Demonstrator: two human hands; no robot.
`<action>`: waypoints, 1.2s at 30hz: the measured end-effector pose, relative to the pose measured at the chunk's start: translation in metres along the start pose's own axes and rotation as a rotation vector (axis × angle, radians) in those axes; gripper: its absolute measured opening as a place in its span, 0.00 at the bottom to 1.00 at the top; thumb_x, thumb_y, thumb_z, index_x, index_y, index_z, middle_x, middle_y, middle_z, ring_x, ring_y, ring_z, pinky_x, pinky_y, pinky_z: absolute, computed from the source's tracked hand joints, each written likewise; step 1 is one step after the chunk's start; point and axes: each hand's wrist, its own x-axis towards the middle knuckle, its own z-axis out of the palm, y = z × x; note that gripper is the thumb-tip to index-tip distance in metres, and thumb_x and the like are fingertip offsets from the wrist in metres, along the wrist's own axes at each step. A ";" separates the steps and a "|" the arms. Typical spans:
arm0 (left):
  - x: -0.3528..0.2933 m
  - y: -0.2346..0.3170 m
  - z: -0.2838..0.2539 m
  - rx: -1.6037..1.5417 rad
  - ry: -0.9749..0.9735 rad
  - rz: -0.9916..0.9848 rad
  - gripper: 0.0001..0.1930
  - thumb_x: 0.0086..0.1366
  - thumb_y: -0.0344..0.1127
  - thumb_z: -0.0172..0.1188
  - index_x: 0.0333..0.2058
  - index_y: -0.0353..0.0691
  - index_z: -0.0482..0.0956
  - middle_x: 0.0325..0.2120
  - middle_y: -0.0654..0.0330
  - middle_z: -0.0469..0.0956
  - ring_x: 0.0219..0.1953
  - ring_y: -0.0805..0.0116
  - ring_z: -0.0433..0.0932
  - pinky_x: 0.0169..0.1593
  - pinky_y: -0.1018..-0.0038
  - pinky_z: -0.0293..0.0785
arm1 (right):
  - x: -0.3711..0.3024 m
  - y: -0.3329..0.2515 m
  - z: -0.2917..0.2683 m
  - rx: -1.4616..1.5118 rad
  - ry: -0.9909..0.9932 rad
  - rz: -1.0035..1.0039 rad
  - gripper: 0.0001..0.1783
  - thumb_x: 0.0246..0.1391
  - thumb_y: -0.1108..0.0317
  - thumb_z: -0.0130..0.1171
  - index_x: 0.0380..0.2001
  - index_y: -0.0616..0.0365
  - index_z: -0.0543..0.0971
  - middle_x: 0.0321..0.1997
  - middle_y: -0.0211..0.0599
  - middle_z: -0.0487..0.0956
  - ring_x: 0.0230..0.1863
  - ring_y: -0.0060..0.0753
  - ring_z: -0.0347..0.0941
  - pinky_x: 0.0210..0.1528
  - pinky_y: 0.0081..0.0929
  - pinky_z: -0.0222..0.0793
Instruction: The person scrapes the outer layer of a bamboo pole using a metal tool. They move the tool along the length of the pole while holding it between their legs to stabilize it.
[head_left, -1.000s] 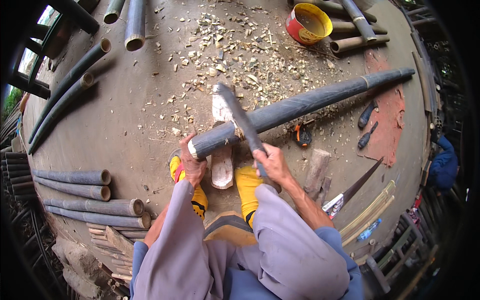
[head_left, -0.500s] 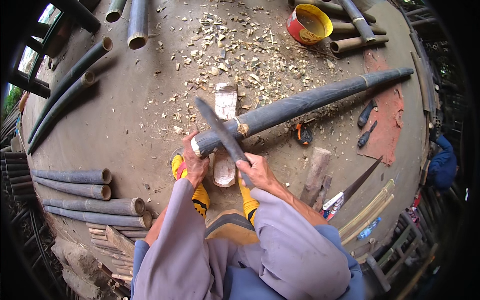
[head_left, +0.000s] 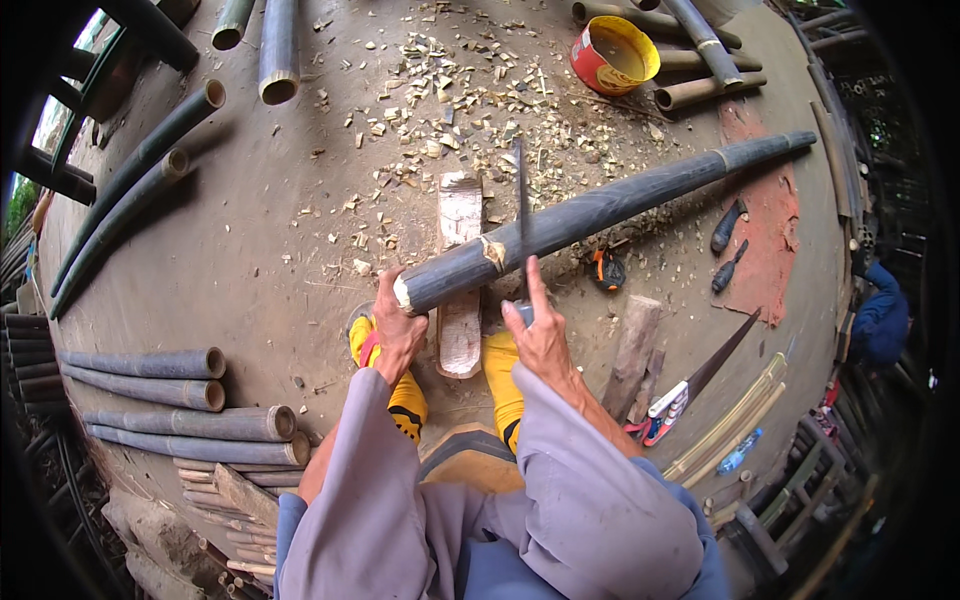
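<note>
Left grip on the pole, right grip on the knife

Your left grip is clasped around the near, pale-cut end of the dark pole, its fingers up along the left side and its thumb toward the right. Your left forearm rises beside your left knee, mostly hidden by the trouser leg.

Your right grip is wrapped around the knife's handle, the index finger stretched forward along it and the thumb on the left side. Your right forearm slants in from the lower right, past your right knee. The blade points away from you, seen almost edge-on, and crosses the pole in view just right of its pale knot; you cannot tell from this angle whether it touches.

The pole lies across the wooden block between your yellow-covered feet, its far end reaching up to the right. Wood chips litter the ground beyond, and a tape measure sits near the pole's lower side.
</note>
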 end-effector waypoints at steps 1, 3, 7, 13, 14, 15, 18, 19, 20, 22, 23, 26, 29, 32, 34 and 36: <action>0.000 -0.002 -0.001 0.006 0.008 -0.003 0.30 0.42 0.18 0.55 0.49 0.39 0.67 0.36 0.45 0.76 0.42 0.43 0.78 0.46 0.60 0.73 | 0.001 -0.010 0.000 0.061 -0.049 0.153 0.42 0.60 0.63 0.55 0.72 0.47 0.47 0.36 0.63 0.79 0.26 0.47 0.79 0.29 0.40 0.77; 0.003 -0.001 0.002 0.000 -0.015 0.020 0.29 0.42 0.19 0.56 0.48 0.40 0.67 0.36 0.46 0.77 0.41 0.45 0.79 0.46 0.62 0.73 | -0.016 0.016 0.013 -0.173 -0.147 -0.301 0.42 0.60 0.60 0.56 0.72 0.48 0.48 0.31 0.58 0.80 0.25 0.48 0.78 0.29 0.40 0.78; 0.004 0.001 -0.005 0.029 -0.031 0.022 0.29 0.42 0.18 0.58 0.47 0.41 0.68 0.34 0.49 0.80 0.40 0.51 0.81 0.45 0.66 0.75 | 0.009 0.023 0.000 -0.114 -0.048 -0.150 0.41 0.62 0.58 0.53 0.72 0.49 0.46 0.25 0.52 0.79 0.17 0.35 0.73 0.18 0.35 0.74; 0.012 0.008 -0.009 -0.029 -0.106 -0.130 0.27 0.40 0.20 0.59 0.44 0.39 0.68 0.31 0.49 0.79 0.38 0.50 0.81 0.44 0.65 0.74 | -0.017 0.019 0.008 -0.315 -0.321 -0.380 0.41 0.60 0.58 0.55 0.71 0.49 0.49 0.37 0.59 0.81 0.22 0.48 0.78 0.26 0.40 0.79; 0.012 0.015 -0.014 -0.032 -0.117 -0.155 0.26 0.41 0.20 0.59 0.44 0.39 0.67 0.30 0.48 0.79 0.37 0.47 0.81 0.43 0.64 0.74 | -0.007 0.020 0.006 -0.213 -0.248 -0.284 0.42 0.59 0.59 0.56 0.71 0.48 0.50 0.37 0.60 0.81 0.24 0.51 0.79 0.28 0.41 0.79; 0.015 0.025 -0.015 -0.008 -0.169 -0.206 0.27 0.39 0.22 0.62 0.42 0.39 0.67 0.30 0.48 0.79 0.37 0.48 0.80 0.44 0.63 0.74 | 0.001 0.021 0.002 -0.104 -0.163 -0.192 0.42 0.58 0.59 0.57 0.71 0.47 0.51 0.37 0.61 0.80 0.26 0.55 0.79 0.29 0.43 0.78; 0.018 0.031 -0.012 0.088 -0.271 -0.316 0.28 0.38 0.24 0.64 0.42 0.39 0.67 0.31 0.48 0.79 0.36 0.48 0.80 0.43 0.63 0.75 | -0.016 0.020 0.021 -0.141 -0.122 -0.323 0.43 0.58 0.58 0.57 0.72 0.46 0.49 0.32 0.62 0.80 0.23 0.51 0.79 0.27 0.43 0.77; 0.014 0.026 -0.010 0.048 -0.235 -0.284 0.29 0.37 0.24 0.64 0.43 0.39 0.67 0.31 0.48 0.79 0.36 0.48 0.80 0.42 0.63 0.75 | -0.027 0.027 0.025 -0.282 -0.191 -0.417 0.43 0.58 0.57 0.56 0.72 0.48 0.48 0.29 0.61 0.80 0.21 0.47 0.78 0.25 0.42 0.77; 0.011 0.021 -0.013 0.039 -0.199 -0.281 0.29 0.35 0.24 0.64 0.41 0.39 0.67 0.30 0.51 0.77 0.35 0.51 0.78 0.41 0.64 0.74 | -0.025 0.011 0.012 -0.476 -0.361 -0.367 0.43 0.61 0.54 0.53 0.72 0.53 0.46 0.22 0.53 0.79 0.17 0.40 0.76 0.20 0.35 0.77; 0.009 0.020 -0.016 0.004 -0.119 -0.264 0.27 0.31 0.24 0.64 0.36 0.39 0.66 0.27 0.55 0.75 0.33 0.58 0.76 0.40 0.66 0.73 | 0.005 -0.007 -0.017 -0.221 -0.251 0.019 0.41 0.63 0.54 0.50 0.71 0.56 0.45 0.22 0.49 0.79 0.17 0.35 0.76 0.18 0.32 0.77; 0.013 0.026 -0.012 -0.023 -0.161 -0.355 0.27 0.31 0.23 0.63 0.36 0.39 0.66 0.28 0.55 0.75 0.34 0.58 0.76 0.41 0.66 0.73 | 0.021 -0.016 -0.036 -0.076 -0.126 0.197 0.40 0.64 0.55 0.49 0.71 0.58 0.45 0.24 0.49 0.80 0.18 0.34 0.77 0.18 0.31 0.78; 0.011 0.035 -0.013 -0.014 -0.194 -0.326 0.29 0.32 0.23 0.64 0.39 0.39 0.67 0.30 0.54 0.76 0.36 0.55 0.78 0.44 0.65 0.73 | -0.007 0.003 -0.029 -0.168 -0.323 -0.170 0.40 0.63 0.57 0.50 0.70 0.60 0.46 0.34 0.59 0.81 0.23 0.38 0.80 0.21 0.32 0.79; 0.009 0.026 -0.018 0.114 -0.188 -0.240 0.32 0.34 0.23 0.64 0.44 0.39 0.68 0.36 0.52 0.76 0.42 0.51 0.77 0.50 0.63 0.73 | 0.003 -0.003 -0.039 -0.191 -0.320 -0.146 0.41 0.62 0.59 0.52 0.70 0.62 0.46 0.43 0.66 0.79 0.25 0.40 0.81 0.24 0.31 0.80; 0.006 0.047 -0.016 0.177 0.109 0.283 0.35 0.36 0.22 0.64 0.50 0.39 0.68 0.41 0.50 0.74 0.48 0.49 0.75 0.54 0.62 0.72 | 0.027 -0.012 -0.056 -0.136 -0.195 0.082 0.41 0.61 0.60 0.53 0.70 0.62 0.46 0.47 0.65 0.77 0.23 0.39 0.80 0.25 0.29 0.80; 0.008 0.043 -0.015 0.171 -0.107 0.167 0.35 0.38 0.19 0.63 0.51 0.38 0.68 0.44 0.47 0.72 0.50 0.46 0.73 0.55 0.60 0.71 | 0.000 0.013 -0.027 -0.145 -0.196 -0.242 0.41 0.61 0.59 0.52 0.70 0.61 0.46 0.43 0.62 0.79 0.20 0.36 0.78 0.22 0.29 0.79; 0.017 0.034 -0.014 0.233 -0.249 0.114 0.35 0.38 0.19 0.63 0.51 0.38 0.68 0.44 0.46 0.72 0.50 0.44 0.73 0.54 0.60 0.72 | -0.017 0.014 -0.015 -0.282 -0.292 -0.369 0.41 0.62 0.59 0.51 0.71 0.60 0.46 0.38 0.57 0.81 0.16 0.34 0.75 0.19 0.30 0.77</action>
